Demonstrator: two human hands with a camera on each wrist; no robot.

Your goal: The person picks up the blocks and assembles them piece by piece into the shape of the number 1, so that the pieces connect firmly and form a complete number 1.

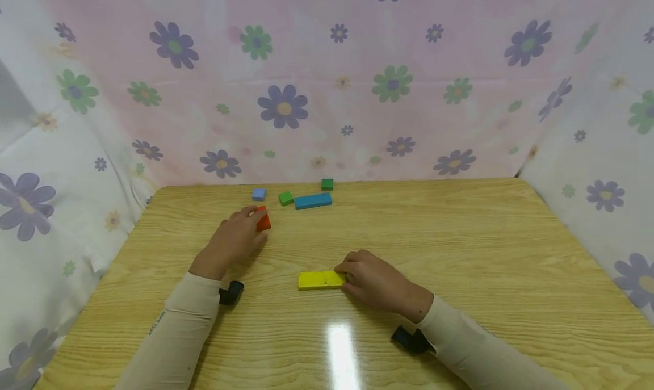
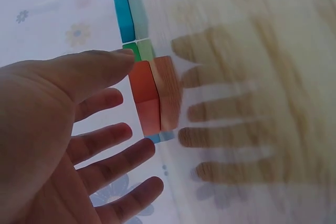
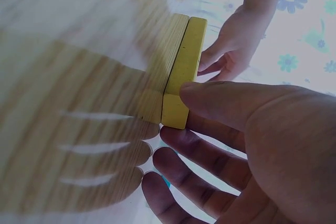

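My left hand (image 1: 234,239) reaches over a red block (image 1: 263,222) on the left of the table. In the left wrist view its thumb and fingers are spread, with the red block (image 2: 144,98) beyond them; no firm hold shows. Nearer the front, my right hand (image 1: 380,281) pinches the right end of a long yellow block (image 1: 321,280), which lies flat. Seen from the right wrist, the thumb overlaps one side of the yellow block (image 3: 186,59), and the index finger is partly hidden behind it.
Behind the red block lie a light blue block (image 1: 259,194), a green block (image 1: 286,198), a long blue block (image 1: 313,201) and a second green block (image 1: 327,184). A flowered cloth (image 1: 317,95) hangs along the back of the wooden table (image 1: 460,237).
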